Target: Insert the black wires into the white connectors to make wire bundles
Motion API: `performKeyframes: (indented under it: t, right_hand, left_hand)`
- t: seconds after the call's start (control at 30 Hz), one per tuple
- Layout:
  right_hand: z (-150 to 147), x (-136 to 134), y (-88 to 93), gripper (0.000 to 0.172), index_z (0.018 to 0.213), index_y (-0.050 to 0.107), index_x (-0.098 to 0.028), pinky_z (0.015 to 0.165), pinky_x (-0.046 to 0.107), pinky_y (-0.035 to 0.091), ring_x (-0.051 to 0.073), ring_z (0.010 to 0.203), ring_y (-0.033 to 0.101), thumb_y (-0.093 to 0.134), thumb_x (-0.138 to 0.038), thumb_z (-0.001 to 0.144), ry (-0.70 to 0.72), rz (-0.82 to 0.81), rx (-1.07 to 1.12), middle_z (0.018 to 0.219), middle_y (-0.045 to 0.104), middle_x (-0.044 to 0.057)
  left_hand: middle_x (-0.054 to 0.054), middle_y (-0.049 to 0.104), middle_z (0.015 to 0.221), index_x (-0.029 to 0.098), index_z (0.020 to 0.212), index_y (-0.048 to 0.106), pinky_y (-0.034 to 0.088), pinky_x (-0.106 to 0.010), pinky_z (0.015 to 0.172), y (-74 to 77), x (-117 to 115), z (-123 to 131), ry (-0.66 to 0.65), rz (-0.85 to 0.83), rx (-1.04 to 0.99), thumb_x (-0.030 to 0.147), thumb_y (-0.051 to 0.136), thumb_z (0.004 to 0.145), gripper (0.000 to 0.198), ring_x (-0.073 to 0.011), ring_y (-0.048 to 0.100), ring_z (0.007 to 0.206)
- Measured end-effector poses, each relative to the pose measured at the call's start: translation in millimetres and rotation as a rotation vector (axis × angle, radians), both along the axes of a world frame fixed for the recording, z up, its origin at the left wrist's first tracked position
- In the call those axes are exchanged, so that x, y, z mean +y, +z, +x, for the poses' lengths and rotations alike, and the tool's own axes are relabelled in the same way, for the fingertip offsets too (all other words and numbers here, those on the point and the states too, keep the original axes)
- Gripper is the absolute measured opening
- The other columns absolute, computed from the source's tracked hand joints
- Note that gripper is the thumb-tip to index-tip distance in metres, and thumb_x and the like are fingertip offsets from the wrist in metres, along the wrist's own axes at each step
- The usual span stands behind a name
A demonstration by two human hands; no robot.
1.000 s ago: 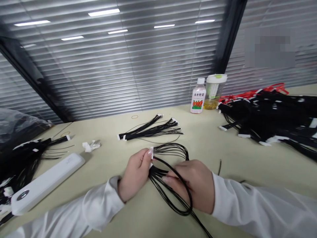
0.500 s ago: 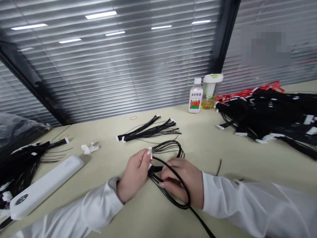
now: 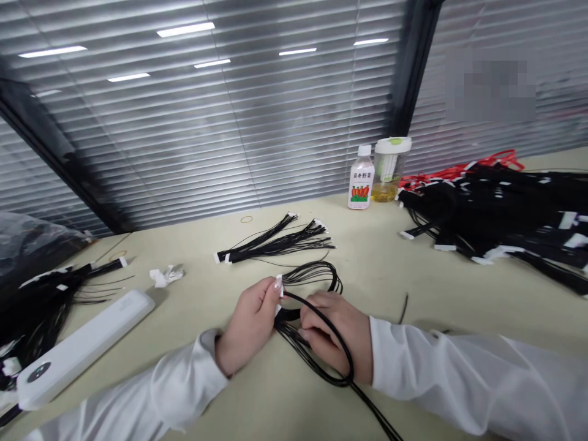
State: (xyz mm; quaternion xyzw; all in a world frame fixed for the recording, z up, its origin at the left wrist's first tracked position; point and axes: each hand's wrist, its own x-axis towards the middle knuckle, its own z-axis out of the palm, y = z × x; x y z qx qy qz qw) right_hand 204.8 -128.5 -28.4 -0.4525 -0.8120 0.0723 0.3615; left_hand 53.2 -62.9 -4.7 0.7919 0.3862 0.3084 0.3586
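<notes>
A black wire harness [image 3: 316, 367] is looped between my two hands over the table, with thin wires fanning out and a thicker cable running off toward the lower right. My left hand [image 3: 250, 324] pinches a white connector end of it between thumb and fingers. On the right, my right hand [image 3: 337, 331] is closed around the black wires inside the loop, the cable passing over its back; its fingertips are partly hidden. Beyond the hands lie black wire bundles [image 3: 275, 242] with white connectors at their ends.
A white elongated device [image 3: 87, 346] lies at left beside a dark pile of wires [image 3: 41, 306]. Crumpled white paper [image 3: 166, 277] is near it. At the back stand a labelled bottle [image 3: 361, 180] and a lidded cup [image 3: 389, 174]. A large heap of black harnesses [image 3: 496, 214] covers the right.
My right hand's thumb and fingers have shifted slightly on the black wires. My left hand keeps its pinch; the whole view has moved very little.
</notes>
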Motion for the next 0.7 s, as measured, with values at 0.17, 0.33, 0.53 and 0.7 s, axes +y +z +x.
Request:
performKeyframes:
  t: [0.17,0.33,0.53,0.7]
  right_hand:
    - [-0.2,0.5,1.3,0.008,0.059,0.048,-0.015,0.061,0.025,0.036,0.013,0.061,0.044,0.044,-0.010,0.065,-0.035,0.036,-0.027,0.061,0.050,0.002]
    - [11.8,-0.3,17.1,0.007,0.066,0.053,-0.014,0.061,0.025,0.037,0.014,0.065,0.047,0.047,-0.012,0.069,-0.084,0.067,-0.353,0.071,0.052,0.005]
    - [30.5,-0.6,48.1,0.015,0.059,0.053,-0.018,0.047,0.026,0.030,0.015,0.051,0.049,0.051,-0.011,0.072,-0.315,0.290,-0.637,0.055,0.053,0.001]
    - [48.2,3.5,73.5,0.021,0.090,0.060,-0.015,0.055,0.027,0.045,0.016,0.064,0.060,0.047,-0.010,0.074,-0.410,0.430,-0.387,0.073,0.065,0.005]
  left_hand:
    - [0.003,0.039,0.057,0.014,0.063,0.042,0.030,-0.018,0.053,1.5,-0.6,-0.4,0.002,-0.005,0.010,0.040,0.030,0.086,0.037,-0.0072,0.036,0.055]
    - [0.003,0.041,0.058,0.014,0.063,0.042,0.031,-0.018,0.054,2.2,-2.4,-1.6,-0.013,-0.014,0.018,0.040,0.030,0.085,0.037,-0.0075,0.037,0.056]
    - [0.002,0.043,0.059,0.014,0.063,0.044,0.033,-0.019,0.057,2.6,-2.9,-0.6,0.005,-0.041,0.024,0.042,0.031,0.085,0.038,-0.0085,0.040,0.059]
    - [0.001,0.045,0.060,0.014,0.064,0.046,0.034,-0.019,0.058,1.8,-1.7,-0.1,0.003,-0.041,0.020,0.042,0.031,0.085,0.038,-0.0090,0.042,0.059]
